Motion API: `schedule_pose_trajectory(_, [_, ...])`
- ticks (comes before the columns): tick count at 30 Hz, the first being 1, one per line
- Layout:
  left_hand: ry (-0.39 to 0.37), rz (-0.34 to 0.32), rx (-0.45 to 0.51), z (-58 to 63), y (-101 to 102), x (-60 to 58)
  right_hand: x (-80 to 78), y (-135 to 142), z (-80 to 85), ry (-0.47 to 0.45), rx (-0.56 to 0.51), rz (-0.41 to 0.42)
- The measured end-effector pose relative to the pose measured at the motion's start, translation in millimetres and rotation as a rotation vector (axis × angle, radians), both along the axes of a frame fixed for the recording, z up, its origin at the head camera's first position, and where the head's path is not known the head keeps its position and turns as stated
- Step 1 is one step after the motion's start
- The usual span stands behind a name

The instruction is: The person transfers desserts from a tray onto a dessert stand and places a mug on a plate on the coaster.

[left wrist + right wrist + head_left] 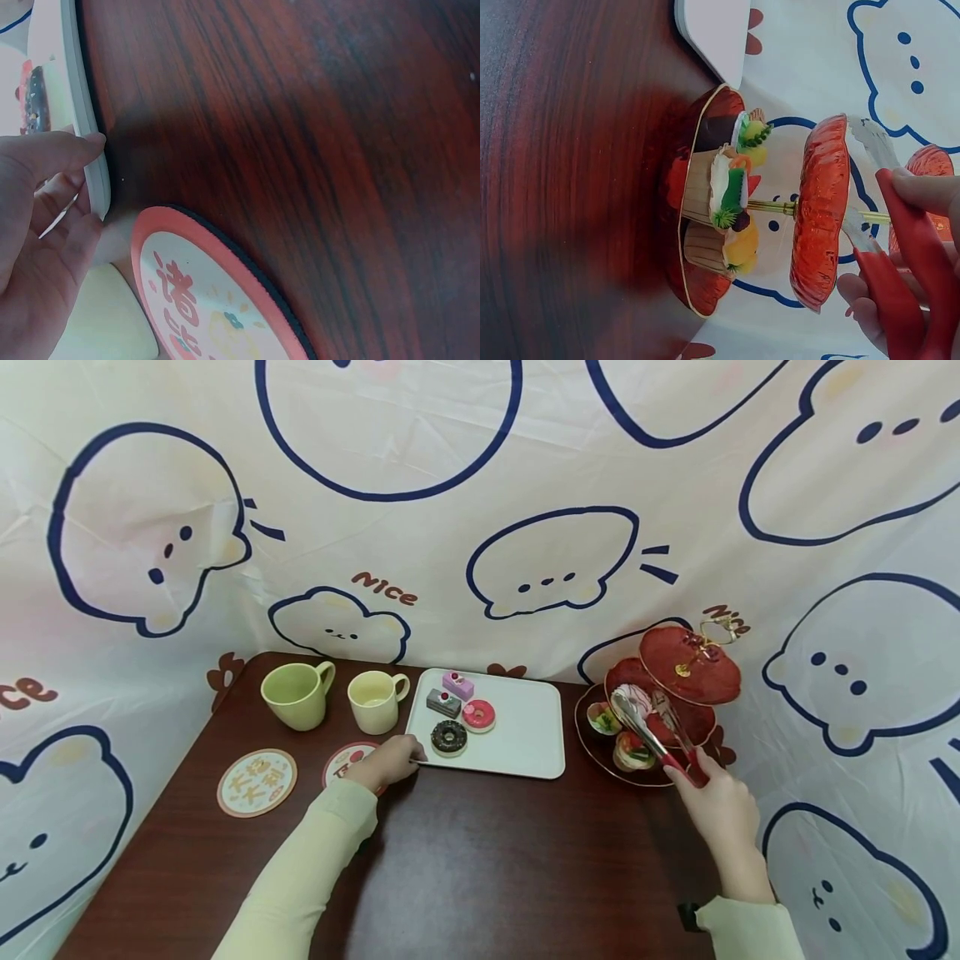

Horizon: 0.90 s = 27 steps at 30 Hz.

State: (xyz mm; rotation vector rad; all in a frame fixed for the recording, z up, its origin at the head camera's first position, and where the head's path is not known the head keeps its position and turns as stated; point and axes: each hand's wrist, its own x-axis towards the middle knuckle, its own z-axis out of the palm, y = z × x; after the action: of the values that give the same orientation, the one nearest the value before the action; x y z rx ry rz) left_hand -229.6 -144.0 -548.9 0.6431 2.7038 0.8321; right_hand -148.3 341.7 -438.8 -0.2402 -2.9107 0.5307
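My left hand [390, 760] pinches the front left corner of a white tray [517, 735], its thumb on the rim in the left wrist view. On the tray lie a chocolate doughnut [438, 740], a pink doughnut [470, 722], a grey cake slice [443, 703] and a purple one [458, 685]. My right hand [722, 810] grips red-handled tongs [909, 247]. Their spread metal tips reach over the middle tier of a red tiered stand [821, 217], beside a pink-and-white swirled sweet [633, 697]. Whether the tips touch it, I cannot tell.
Several cupcakes [709, 180] stand on the stand's bottom tier. Left of the tray are a pale yellow mug [373, 710] and a green mug [295, 702]. Two round coasters, one cream [257, 783] and one red-rimmed [217, 285], lie before them. A patterned cloth [420, 543] hangs behind.
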Motion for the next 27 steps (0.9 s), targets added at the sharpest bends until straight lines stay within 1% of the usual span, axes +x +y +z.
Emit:
schedule_pose_trajectory(3, [-0.003,0.001,-0.005,-0.5,-0.4,-0.8,1.7,-0.2,1.5,0.006,0.003,0.004])
schedule_pose_trajectory(6, [-0.01,0.008,-0.012,-0.9,0.0,-1.4,3.8,-1.7,2.7,0.032,0.007,0.01])
schedule_pose_trajectory(14, [0.012,-0.012,-0.012,-1.0,-0.5,-1.5,7.1,-10.9,7.7,0.177,0.01,0.073])
schedule_pose_trajectory(19, [0.001,0.002,-0.01,-0.5,0.1,-1.4,8.5,-21.4,10.2,0.239,-0.009,0.138])
schedule_pose_trajectory(23, [-0.002,0.009,-0.012,-1.0,0.4,-1.5,6.9,-30.5,8.2,0.253,-0.036,0.19])
schedule_pose_trajectory(25, [-0.009,0.013,-0.012,-1.3,0.9,-1.4,5.7,-35.0,6.0,0.242,-0.05,0.21])
schedule_pose_trajectory(27, [-0.015,0.017,-0.012,-1.3,1.2,-1.2,4.3,-39.7,3.8,0.21,-0.06,0.217])
